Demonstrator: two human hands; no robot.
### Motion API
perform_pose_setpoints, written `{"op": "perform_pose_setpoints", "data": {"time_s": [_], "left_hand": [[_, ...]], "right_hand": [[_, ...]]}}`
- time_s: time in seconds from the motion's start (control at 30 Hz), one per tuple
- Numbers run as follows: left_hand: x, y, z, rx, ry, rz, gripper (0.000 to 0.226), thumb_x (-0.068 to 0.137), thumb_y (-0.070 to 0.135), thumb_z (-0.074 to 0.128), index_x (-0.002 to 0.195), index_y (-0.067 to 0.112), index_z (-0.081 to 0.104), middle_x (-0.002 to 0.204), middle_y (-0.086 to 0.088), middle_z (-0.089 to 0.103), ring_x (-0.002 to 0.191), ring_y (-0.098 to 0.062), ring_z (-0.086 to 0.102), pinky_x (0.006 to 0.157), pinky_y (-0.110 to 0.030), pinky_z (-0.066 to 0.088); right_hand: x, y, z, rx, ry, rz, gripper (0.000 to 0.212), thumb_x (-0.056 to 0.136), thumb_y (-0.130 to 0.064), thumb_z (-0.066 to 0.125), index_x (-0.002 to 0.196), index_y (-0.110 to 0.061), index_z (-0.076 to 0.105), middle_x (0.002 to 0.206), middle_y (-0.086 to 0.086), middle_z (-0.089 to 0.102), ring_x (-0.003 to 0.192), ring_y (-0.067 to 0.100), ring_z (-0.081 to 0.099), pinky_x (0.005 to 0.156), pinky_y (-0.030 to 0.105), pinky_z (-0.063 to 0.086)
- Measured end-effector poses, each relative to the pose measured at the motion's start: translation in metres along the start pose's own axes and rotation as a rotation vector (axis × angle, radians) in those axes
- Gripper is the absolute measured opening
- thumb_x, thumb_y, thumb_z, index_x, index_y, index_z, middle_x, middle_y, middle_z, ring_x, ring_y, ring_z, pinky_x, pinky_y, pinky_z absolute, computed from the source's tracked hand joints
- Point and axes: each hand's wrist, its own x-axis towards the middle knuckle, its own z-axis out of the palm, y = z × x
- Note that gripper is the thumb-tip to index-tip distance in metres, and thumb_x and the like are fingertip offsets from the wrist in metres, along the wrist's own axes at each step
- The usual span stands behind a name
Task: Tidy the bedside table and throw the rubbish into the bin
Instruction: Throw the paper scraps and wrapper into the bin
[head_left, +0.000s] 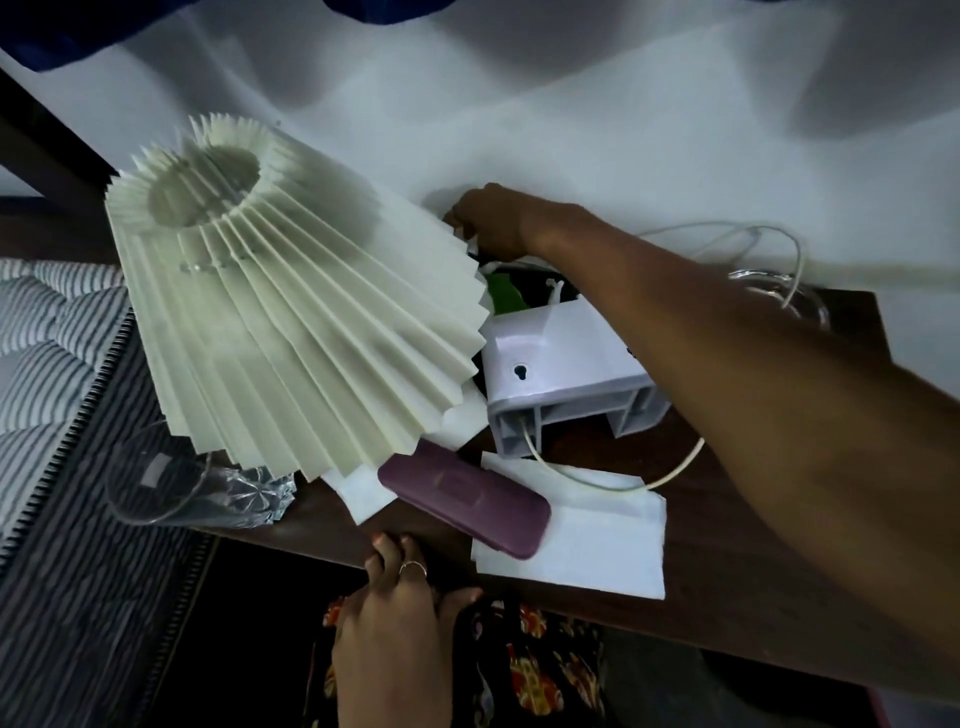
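Tissues (571, 545) lie flat at the front of the bedside table (727, 493), one partly under the purple case (465, 501). I judge them light and limp; best pinched at a free corner. My right hand (493, 221) reaches to the back by the wall, fingers curled on something small and white; I cannot tell what. My left hand (400, 587) rests flat on the front edge, holding nothing. The glass (156, 483) beside the lampshade (291, 312) looks fragile.
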Motion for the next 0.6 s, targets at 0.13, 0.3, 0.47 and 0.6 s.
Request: {"op": "perform_pose_setpoints", "data": {"time_s": [0.13,0.3,0.47,0.6], "left_hand": [[-0.001,-0.003,-0.004,0.031,-0.093,0.008,0.081,0.060,0.057,0.077,0.118,0.003,0.064,0.130,-0.020,0.059,0.103,-0.027,0.068,0.073,-0.036,0.057],[-0.002,-0.001,-0.005,0.002,0.088,0.088,0.079,0.090,0.064,0.032,0.149,0.015,0.017,0.160,-0.007,0.012,0.141,-0.014,0.030,0.105,-0.025,0.035],[-0.005,0.000,-0.006,0.074,0.037,0.093,0.076,0.092,0.059,0.036,0.148,0.011,0.019,0.158,-0.010,0.016,0.140,-0.019,0.032,0.102,-0.031,0.039],[-0.011,0.000,-0.003,0.049,0.028,0.078,0.071,0.094,0.055,0.036,0.146,0.008,0.024,0.156,-0.013,0.020,0.138,-0.022,0.035,0.101,-0.032,0.041]], "right_hand": [[-0.002,-0.002,-0.001,-0.025,0.051,-0.015,0.030,0.085,-0.002,0.060,0.114,-0.005,0.063,0.127,0.013,0.058,0.113,0.027,0.056,0.088,0.030,0.045],[-0.025,0.001,-0.026,0.057,0.250,-0.026,0.019,0.087,-0.013,0.058,0.104,-0.012,0.067,0.116,0.010,0.063,0.103,0.026,0.060,0.088,0.032,0.048],[-0.063,0.003,-0.056,0.035,0.539,0.041,0.021,0.089,-0.022,0.054,0.106,-0.018,0.066,0.112,0.011,0.066,0.099,0.029,0.062,0.086,0.037,0.051],[-0.119,0.008,-0.068,0.018,0.737,0.094,0.022,0.092,-0.024,0.050,0.109,-0.018,0.062,0.109,0.008,0.068,0.098,0.028,0.063,0.086,0.037,0.050]]}}
